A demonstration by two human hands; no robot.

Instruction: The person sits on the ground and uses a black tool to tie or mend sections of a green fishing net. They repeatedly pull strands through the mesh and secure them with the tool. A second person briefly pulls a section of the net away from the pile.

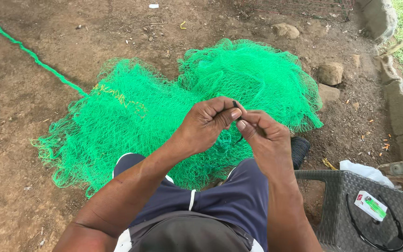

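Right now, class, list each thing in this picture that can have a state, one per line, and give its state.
Green net: heaped loosely on the dirt, bunched, spilling onto the lap.
Green rope: slack, trailing across the ground.
Black cord: pinched between both hands.
Left hand: closed on the cord.
Right hand: closed on the cord.
Small box: lying flat on the grey woven stool.

Dirt floor (19, 116) w/ green net (131, 112), rope (29, 53), stones (330, 73).
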